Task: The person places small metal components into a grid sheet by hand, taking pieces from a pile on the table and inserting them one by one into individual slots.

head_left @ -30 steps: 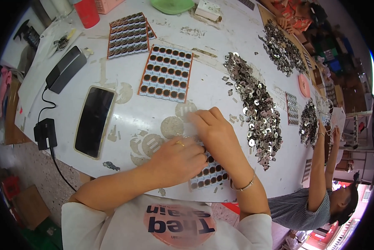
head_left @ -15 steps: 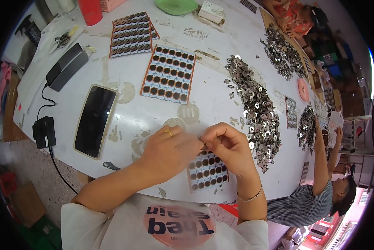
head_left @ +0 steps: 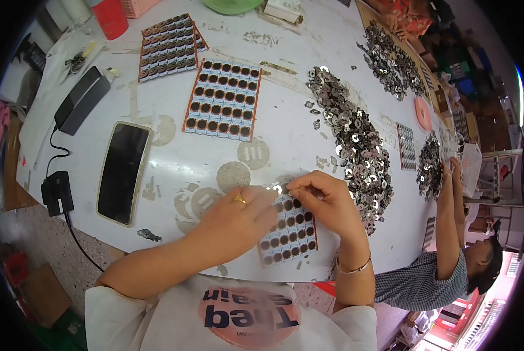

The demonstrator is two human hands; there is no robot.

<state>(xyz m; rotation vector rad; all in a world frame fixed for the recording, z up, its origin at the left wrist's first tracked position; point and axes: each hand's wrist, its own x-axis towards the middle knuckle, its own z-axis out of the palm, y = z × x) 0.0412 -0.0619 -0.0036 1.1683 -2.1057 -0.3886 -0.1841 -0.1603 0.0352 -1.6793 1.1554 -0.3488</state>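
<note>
A card of dark round pieces in rows [head_left: 288,234] lies on the table at its near edge, below both my hands. My left hand [head_left: 241,219], with a yellow ring, reaches over the card's upper left; its fingers are bent and smeared by motion. A small shiny metal piece [head_left: 277,188] shows at its fingertips; whether the fingers grip it is unclear. My right hand [head_left: 327,202] is closed in a pinch at the card's top edge, thumb against forefinger. What it pinches is too small to make out.
A long heap of small metal discs [head_left: 361,152] lies on the right. Ahead are a filled card [head_left: 224,99] and stacked cards [head_left: 168,47]. A phone [head_left: 123,174] and a black device on a cord [head_left: 82,100] lie left. A co-worker's arms [head_left: 449,216] reach in at right.
My hands have drawn slightly apart at the fingertips, and more of the near card shows. A shiny metal piece now shows between them. The view has shifted slightly.
</note>
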